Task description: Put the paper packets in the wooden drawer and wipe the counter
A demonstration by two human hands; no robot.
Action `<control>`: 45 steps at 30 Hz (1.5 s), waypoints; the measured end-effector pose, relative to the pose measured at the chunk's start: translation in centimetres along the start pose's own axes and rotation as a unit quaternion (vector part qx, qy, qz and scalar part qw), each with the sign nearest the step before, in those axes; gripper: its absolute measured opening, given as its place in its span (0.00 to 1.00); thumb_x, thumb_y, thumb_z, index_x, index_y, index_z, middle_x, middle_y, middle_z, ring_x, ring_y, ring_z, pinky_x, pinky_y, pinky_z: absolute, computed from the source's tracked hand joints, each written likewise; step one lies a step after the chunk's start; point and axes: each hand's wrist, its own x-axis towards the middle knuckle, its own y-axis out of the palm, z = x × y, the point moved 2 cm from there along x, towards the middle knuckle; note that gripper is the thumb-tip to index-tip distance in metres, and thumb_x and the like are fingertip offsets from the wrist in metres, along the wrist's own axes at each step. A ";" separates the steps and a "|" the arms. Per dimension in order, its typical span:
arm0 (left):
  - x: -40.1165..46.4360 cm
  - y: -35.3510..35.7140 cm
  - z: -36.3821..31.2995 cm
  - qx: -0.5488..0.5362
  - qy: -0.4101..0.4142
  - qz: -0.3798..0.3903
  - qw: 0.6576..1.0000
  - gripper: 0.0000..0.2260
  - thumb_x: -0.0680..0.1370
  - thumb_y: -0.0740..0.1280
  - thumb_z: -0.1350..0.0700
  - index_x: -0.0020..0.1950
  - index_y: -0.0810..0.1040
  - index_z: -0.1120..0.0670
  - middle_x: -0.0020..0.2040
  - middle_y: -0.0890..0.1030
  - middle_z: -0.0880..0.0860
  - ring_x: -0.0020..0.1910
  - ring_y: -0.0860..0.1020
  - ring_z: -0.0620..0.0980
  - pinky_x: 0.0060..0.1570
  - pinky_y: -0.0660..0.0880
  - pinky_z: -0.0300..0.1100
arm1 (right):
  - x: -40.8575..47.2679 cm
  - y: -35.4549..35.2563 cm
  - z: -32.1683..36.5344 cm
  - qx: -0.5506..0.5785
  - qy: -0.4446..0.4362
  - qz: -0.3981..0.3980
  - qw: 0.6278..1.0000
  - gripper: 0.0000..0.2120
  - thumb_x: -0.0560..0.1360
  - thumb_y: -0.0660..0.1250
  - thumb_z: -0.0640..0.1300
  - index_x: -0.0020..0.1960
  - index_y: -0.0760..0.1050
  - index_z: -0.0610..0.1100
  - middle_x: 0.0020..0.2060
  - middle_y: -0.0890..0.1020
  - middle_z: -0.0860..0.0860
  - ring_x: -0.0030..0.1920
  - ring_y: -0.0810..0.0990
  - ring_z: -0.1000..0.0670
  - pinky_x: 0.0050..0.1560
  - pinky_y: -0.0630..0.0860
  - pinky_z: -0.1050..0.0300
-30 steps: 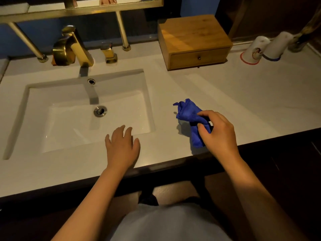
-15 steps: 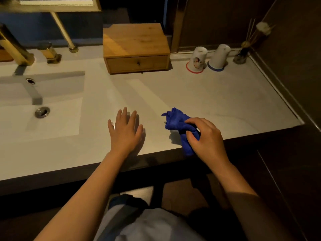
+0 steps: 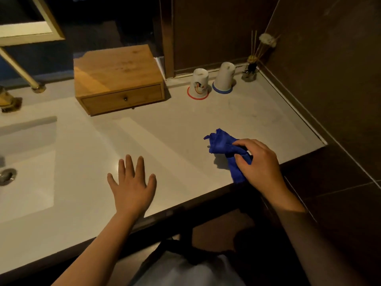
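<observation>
My right hand (image 3: pixel 258 164) pinches a crumpled blue cloth (image 3: pixel 221 144) just above the white counter (image 3: pixel 175 129), near its front edge on the right. My left hand (image 3: pixel 133 182) rests flat on the counter with fingers spread, left of the cloth. The wooden drawer box (image 3: pixel 118 77) stands at the back of the counter, its drawer closed. No paper packets show on the counter.
Two upturned white cups (image 3: pixel 199 83) (image 3: pixel 224 77) and a reed diffuser (image 3: pixel 250 69) stand at the back right by the dark wall. The sink basin (image 3: pixel 26 172) lies at the left, with a gold tap handle (image 3: pixel 8 100) behind it.
The view has swung right, away from the sink. My right hand with the cloth and my left hand have both shifted right along the counter's front edge.
</observation>
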 end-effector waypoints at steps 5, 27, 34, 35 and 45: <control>0.4 -0.1 -0.1 0.002 -0.005 0.002 1.000 0.28 0.76 0.47 0.40 0.75 0.50 0.46 0.78 0.48 0.54 0.76 0.44 0.53 0.71 0.43 0.62 | 2.5 -1.5 -1.2 0.036 -0.002 0.018 0.999 0.11 0.71 0.66 0.33 0.52 0.78 0.43 0.47 0.81 0.50 0.47 0.77 0.55 0.47 0.70 0.74; 0.3 -0.1 -0.2 0.030 -0.024 -0.006 0.999 0.31 0.74 0.43 0.37 0.76 0.51 0.45 0.78 0.49 0.52 0.77 0.45 0.52 0.72 0.45 0.60 | 4.0 3.1 -13.2 -0.223 -0.103 0.309 0.919 0.31 0.75 0.51 0.58 0.75 0.44 0.55 0.77 0.49 0.48 0.77 0.47 0.48 0.74 0.49 0.49; 0.4 0.1 -0.2 0.029 -0.020 -0.008 0.999 0.31 0.74 0.43 0.37 0.76 0.51 0.45 0.78 0.49 0.53 0.77 0.45 0.53 0.71 0.45 0.60 | 5.6 2.1 -10.5 -0.164 -0.117 0.231 0.952 0.28 0.75 0.49 0.59 0.71 0.64 0.49 0.71 0.68 0.46 0.71 0.65 0.45 0.71 0.59 0.49; 0.4 0.1 -0.2 0.029 -0.019 -0.007 0.999 0.30 0.74 0.43 0.37 0.76 0.50 0.45 0.78 0.49 0.53 0.77 0.45 0.53 0.71 0.45 0.60 | 5.4 2.5 -10.4 -0.146 -0.114 0.244 0.952 0.25 0.77 0.52 0.55 0.72 0.62 0.49 0.73 0.65 0.46 0.72 0.63 0.45 0.72 0.58 0.51; 0.1 -0.3 0.1 0.024 -0.005 0.036 0.999 0.30 0.75 0.44 0.37 0.76 0.44 0.44 0.78 0.43 0.51 0.76 0.40 0.52 0.72 0.41 0.60 | 2.9 3.6 -11.5 -0.181 -0.107 0.329 0.921 0.32 0.74 0.59 0.60 0.74 0.49 0.60 0.77 0.46 0.48 0.76 0.52 0.43 0.73 0.54 0.45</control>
